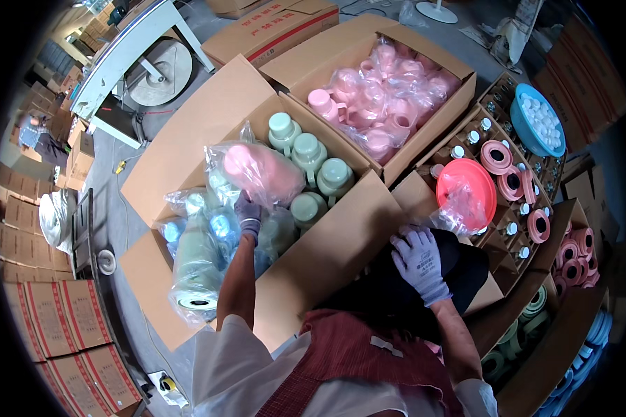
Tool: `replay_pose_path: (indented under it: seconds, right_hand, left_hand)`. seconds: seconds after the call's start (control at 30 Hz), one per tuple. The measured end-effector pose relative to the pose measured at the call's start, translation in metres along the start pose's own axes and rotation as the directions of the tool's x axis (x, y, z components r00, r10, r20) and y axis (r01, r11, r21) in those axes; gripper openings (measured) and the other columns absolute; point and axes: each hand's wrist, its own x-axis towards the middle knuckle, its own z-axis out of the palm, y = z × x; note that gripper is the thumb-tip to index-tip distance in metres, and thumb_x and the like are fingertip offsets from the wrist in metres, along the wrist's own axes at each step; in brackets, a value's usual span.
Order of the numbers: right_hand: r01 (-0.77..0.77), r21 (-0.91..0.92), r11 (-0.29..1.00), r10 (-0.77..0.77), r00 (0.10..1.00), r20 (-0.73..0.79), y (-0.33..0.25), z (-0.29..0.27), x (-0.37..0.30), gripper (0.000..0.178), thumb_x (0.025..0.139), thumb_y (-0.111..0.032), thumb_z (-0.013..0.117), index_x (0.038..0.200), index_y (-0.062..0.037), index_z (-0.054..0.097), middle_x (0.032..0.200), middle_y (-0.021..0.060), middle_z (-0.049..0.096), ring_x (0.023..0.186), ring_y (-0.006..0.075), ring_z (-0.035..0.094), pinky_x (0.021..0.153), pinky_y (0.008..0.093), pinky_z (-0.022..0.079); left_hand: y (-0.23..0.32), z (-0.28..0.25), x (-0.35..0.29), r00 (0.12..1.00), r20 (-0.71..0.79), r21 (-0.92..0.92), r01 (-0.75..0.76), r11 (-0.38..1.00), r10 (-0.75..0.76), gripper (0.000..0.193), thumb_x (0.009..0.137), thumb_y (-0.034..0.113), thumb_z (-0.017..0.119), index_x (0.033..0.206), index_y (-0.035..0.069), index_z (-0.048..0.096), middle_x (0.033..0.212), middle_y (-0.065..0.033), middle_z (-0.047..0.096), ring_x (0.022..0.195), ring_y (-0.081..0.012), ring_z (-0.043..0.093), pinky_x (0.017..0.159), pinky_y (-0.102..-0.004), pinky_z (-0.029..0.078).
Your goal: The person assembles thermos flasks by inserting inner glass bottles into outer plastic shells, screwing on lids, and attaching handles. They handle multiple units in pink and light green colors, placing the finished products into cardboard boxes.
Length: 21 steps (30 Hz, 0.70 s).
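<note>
My left hand [248, 213], in a grey glove, is closed at the underside of a pink thermos jug [275, 175] in a clear plastic bag. The jug lies tilted over an open carton [295, 267]. In that carton, several pale green jugs [307, 154] stand unbagged along the far right side. Green and blue bagged jugs [200, 260] fill its left part. My right hand [419, 263], gloved too, rests on my dark-clothed knee with fingers spread, holding nothing. Just beyond it is a red basin [466, 196] with crumpled clear plastic bags [460, 212].
Behind stands a second open carton [311, 73] of pink bagged jugs [389, 97]. At right, a divided carton holds white-capped bottles [512, 228], pink ring-shaped parts [496, 157] and a blue basin of white caps [540, 118]. Stacked cartons [83, 313] line the left; a person [38, 139] is farther back.
</note>
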Motion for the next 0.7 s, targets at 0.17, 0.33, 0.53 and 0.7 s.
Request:
replay_pose_path:
  seconds: [0.17, 0.33, 0.53, 0.7]
  right_hand:
    - [0.024, -0.072, 0.997, -0.021, 0.999, 0.045, -0.009, 0.009, 0.005, 0.029, 0.083, -0.027, 0.062, 0.107, -0.0112, 0.064, 0.112, 0.0093, 0.057, 0.110, 0.0282, 0.052, 0.104, 0.0460, 0.037]
    - [0.030, -0.069, 0.997, -0.026, 0.998, 0.051, -0.011, 0.008, 0.003, 0.027, 0.082, -0.026, 0.064, 0.105, -0.0108, 0.065, 0.109, 0.0084, 0.059, 0.107, 0.0269, 0.054, 0.104, 0.0444, 0.037]
    - [-0.020, -0.092, 0.996, 0.020, 1.000, 0.007, -0.008, 0.012, -0.007, 0.028, 0.085, -0.028, 0.061, 0.105, -0.0094, 0.064, 0.105, 0.0089, 0.061, 0.104, 0.0279, 0.055, 0.104, 0.0451, 0.037]
    - [-0.031, -0.102, 0.994, 0.033, 0.999, 0.013, -0.009, 0.013, -0.006, 0.027, 0.084, -0.027, 0.062, 0.105, -0.0105, 0.065, 0.106, 0.0072, 0.061, 0.105, 0.0264, 0.056, 0.104, 0.0438, 0.037]
  left_hand:
    - [0.010, 0.030, -0.019, 0.966, 0.256, 0.255, -0.046, 0.966, -0.021, 0.029, 0.071, 0.013, 0.065, 0.096, 0.004, 0.055, 0.085, -0.0219, 0.064, 0.084, -0.0451, 0.062, 0.073, -0.0512, 0.048]
    - [0.001, 0.057, 0.000, 0.858, 0.505, 0.448, -0.170, 0.877, -0.092, 0.039, 0.080, 0.032, 0.061, 0.109, 0.005, 0.061, 0.095, -0.0205, 0.068, 0.089, -0.0408, 0.065, 0.078, -0.0489, 0.051]
    - [0.095, 0.021, -0.012, 0.688, 0.723, 0.340, -0.442, 0.830, 0.070, 0.062, 0.078, 0.040, 0.068, 0.130, 0.009, 0.055, 0.111, -0.0163, 0.064, 0.101, -0.0375, 0.063, 0.088, -0.0486, 0.049]
    - [0.086, 0.063, -0.044, 0.720, 0.694, 0.445, -0.413, 0.795, -0.015, 0.073, 0.075, 0.033, 0.073, 0.139, 0.020, 0.041, 0.140, -0.0195, 0.039, 0.120, -0.0481, 0.048, 0.093, -0.0526, 0.046]
